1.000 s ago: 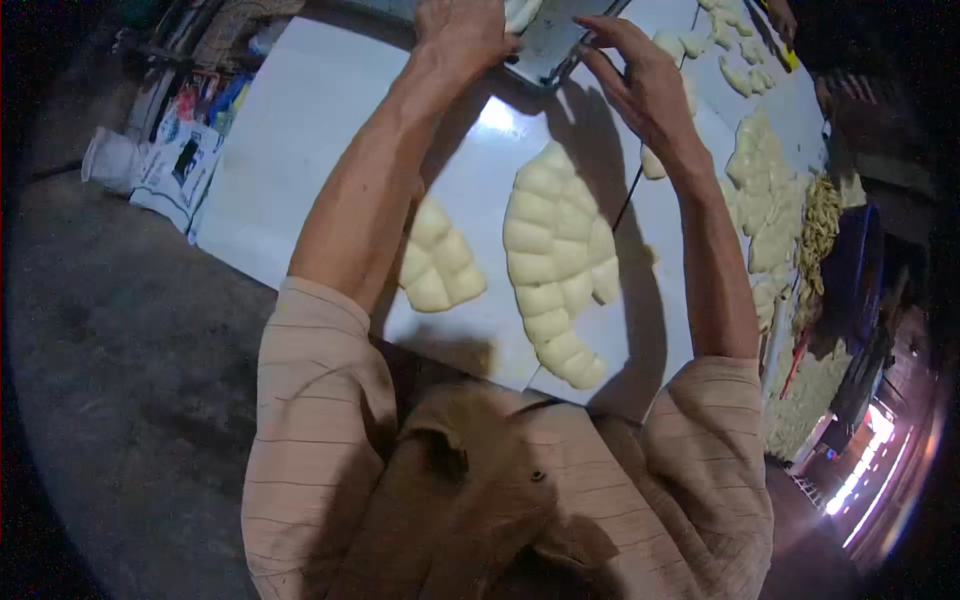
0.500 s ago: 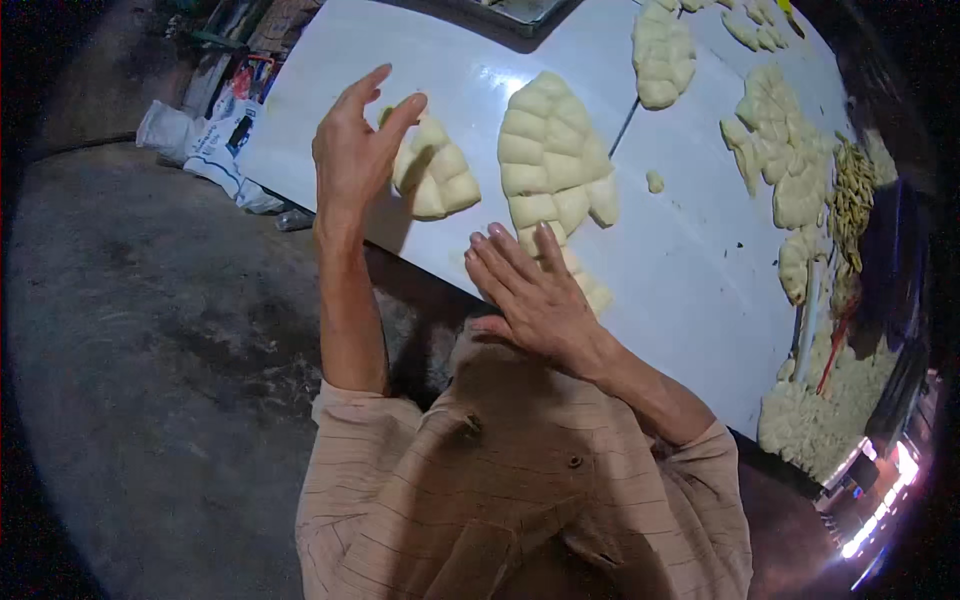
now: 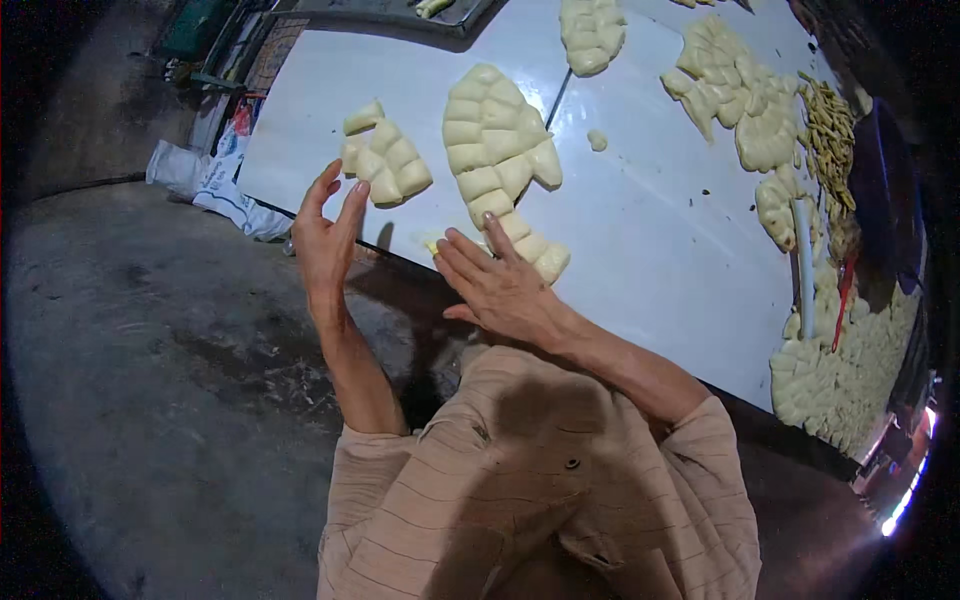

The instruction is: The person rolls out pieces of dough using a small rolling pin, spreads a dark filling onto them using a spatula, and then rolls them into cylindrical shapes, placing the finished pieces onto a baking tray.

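Note:
Pale dough (image 3: 490, 130), scored into pillowy pieces, lies in a long slab on the white table (image 3: 650, 260). My right hand (image 3: 505, 295) is open and flat near the table's front edge, beside the slab's lower strip. A bit of yellowish dough (image 3: 432, 246) shows at its fingertips; what lies under the palm is hidden. To the left is a smaller cluster of dough pieces (image 3: 392, 165), one piece partly split off at its top. Just below that cluster hovers my left hand (image 3: 328, 235), open, thumb and fingers apart, with nothing between them.
A dark metal tray (image 3: 400, 15) with dough strips stands at the far edge. More dough (image 3: 740, 85), a heap of thin rolled sticks (image 3: 828, 140), a pale rod (image 3: 803, 260) and a red-handled tool (image 3: 845, 300) lie at right. White sacks (image 3: 225, 190) sit beyond the left edge.
My left hand has drawn back toward me from the small cluster, whose upper pieces now show. The right hand stays flat near the front edge, and the view has shifted right.

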`<state>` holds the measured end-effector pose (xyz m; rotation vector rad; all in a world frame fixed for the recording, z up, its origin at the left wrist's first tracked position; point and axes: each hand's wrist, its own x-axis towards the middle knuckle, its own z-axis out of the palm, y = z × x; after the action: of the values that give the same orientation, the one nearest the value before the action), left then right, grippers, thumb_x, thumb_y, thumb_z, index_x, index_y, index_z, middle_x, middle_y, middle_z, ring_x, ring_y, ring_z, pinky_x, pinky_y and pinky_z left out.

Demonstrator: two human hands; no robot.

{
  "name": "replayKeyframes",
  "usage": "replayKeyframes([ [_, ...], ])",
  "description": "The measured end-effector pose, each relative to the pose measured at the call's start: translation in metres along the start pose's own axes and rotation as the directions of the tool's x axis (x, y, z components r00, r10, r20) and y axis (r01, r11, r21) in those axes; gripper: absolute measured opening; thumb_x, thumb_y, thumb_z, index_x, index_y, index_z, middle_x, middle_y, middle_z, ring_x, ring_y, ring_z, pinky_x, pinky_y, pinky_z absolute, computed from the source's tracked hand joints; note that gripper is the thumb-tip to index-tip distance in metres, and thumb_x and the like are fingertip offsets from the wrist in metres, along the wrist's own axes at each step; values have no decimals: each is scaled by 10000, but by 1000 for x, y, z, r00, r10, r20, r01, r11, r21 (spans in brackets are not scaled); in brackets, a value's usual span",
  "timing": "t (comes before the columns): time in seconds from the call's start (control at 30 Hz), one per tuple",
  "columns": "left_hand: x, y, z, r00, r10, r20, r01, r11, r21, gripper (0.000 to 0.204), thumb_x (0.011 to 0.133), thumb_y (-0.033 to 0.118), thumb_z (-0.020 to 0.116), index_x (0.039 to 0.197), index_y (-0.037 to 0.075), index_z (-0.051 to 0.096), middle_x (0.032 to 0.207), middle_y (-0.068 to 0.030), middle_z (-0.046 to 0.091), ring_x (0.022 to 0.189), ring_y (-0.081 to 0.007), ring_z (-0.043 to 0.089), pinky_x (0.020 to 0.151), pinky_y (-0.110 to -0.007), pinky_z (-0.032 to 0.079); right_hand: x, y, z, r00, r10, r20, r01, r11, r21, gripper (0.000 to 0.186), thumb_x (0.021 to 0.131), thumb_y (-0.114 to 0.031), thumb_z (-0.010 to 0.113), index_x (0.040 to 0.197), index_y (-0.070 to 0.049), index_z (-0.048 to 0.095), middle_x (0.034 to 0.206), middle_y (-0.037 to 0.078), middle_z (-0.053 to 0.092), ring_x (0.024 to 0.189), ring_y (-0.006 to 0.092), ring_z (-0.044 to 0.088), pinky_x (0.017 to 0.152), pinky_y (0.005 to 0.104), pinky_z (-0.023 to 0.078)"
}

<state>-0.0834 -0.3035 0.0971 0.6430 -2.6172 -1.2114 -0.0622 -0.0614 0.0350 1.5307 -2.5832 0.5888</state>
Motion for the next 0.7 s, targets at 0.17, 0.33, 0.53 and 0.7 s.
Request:
replayKeyframes([
  [0.17,-10,7,4,997,-70,11,70,997,17,550,947,254,734,1409,1,576,1375,-200,615,1279,-286,574,1054,-410,471,-18,5,-14,997,77,3,-77,997,32,522,922,-455,649,1208,-19,649,1282,115,637,1331,262,510,1212,590,251],
  [0.33,-22,-32,-3,1000,7,-18,-7,1000,10,547,935,258,753,1399,12,598,1357,-193,630,1246,-260,581,983,-391,485,-133,47,-88,850,484,-207,-461,874,153,446,887,-405,715,1052,7,671,1092,161,690,1127,369,628,1078,565,389],
  [0.53,-30,-33,13,998,-18,54,25,993,-117,507,960,240,727,1401,25,600,1357,-165,629,1255,-255,577,993,-408,496,-222,22,-54,486,871,66,-851,490,-190,984,935,-591,580,1600,14,180,1679,240,131,1566,362,124,1244,583,76],
  [0.7,-12,27,51,953,177,244,-170,984,-51,488,978,233,704,1411,39,593,1353,-148,632,1263,-241,571,1048,-399,464,-135,44,-30,776,631,-4,-628,772,100,925,933,-669,521,1565,-22,328,1638,151,317,1541,282,240,1248,572,115],
])
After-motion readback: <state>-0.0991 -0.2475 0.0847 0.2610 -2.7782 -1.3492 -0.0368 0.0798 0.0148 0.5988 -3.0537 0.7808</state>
